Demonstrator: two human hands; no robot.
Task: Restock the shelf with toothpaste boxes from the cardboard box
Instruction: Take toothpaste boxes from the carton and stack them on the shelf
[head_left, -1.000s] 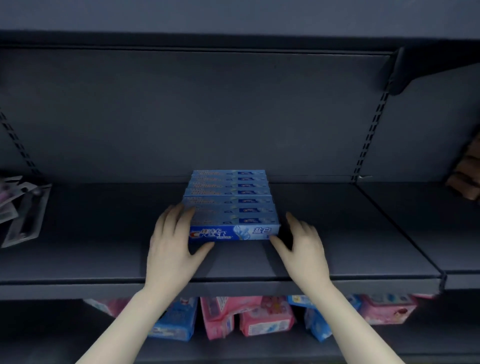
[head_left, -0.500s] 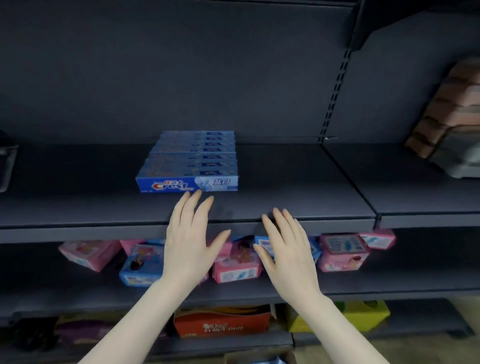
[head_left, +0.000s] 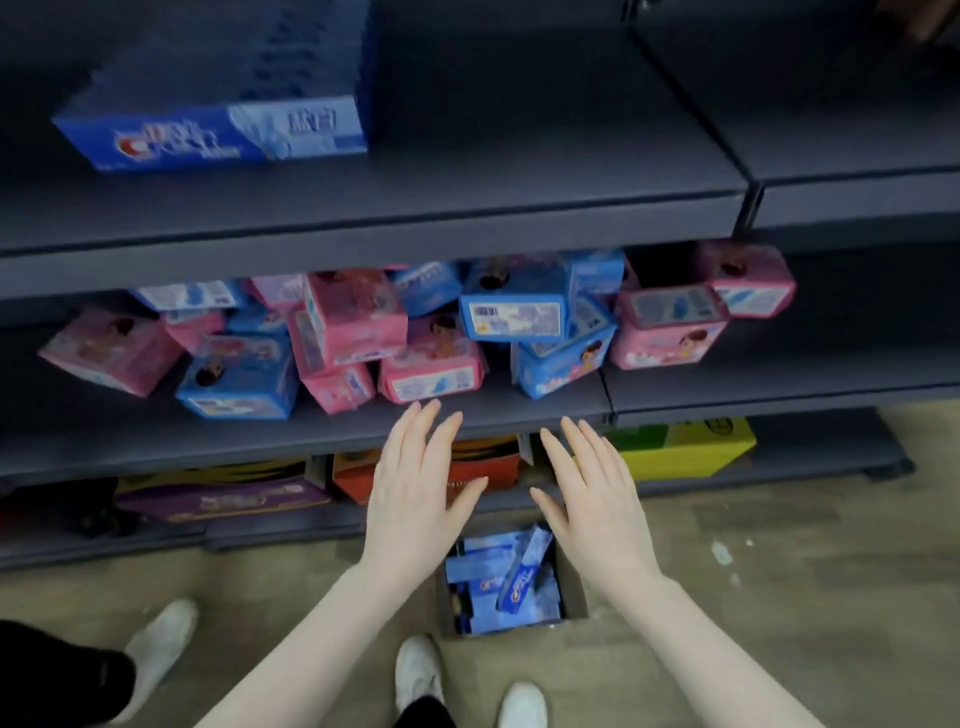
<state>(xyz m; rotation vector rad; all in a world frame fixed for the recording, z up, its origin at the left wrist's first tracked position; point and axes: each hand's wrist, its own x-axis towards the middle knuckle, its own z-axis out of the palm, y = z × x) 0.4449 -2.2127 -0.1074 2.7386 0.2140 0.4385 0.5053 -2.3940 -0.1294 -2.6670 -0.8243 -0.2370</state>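
A row of blue toothpaste boxes (head_left: 223, 104) lies flat on the dark upper shelf (head_left: 467, 208) at top left, blurred. On the floor below stands an open cardboard box (head_left: 574, 587) with several blue toothpaste boxes (head_left: 498, 587) inside, one tilted on top. My left hand (head_left: 415, 493) and my right hand (head_left: 592, 493) hover side by side above the cardboard box, fingers straight and spread, palms down, holding nothing.
The middle shelf (head_left: 208, 436) carries a jumble of pink and blue packs (head_left: 353, 332). Purple, red and yellow cartons (head_left: 680, 447) sit on the bottom shelf. White shoes (head_left: 415, 670) stand on the beige floor; another person's shoe (head_left: 161, 644) is at left.
Both hands left the toothpaste row on the shelf and dropped, staying flat and empty. The view tilted down, bringing the lower shelves, the floor and the cardboard box into sight.
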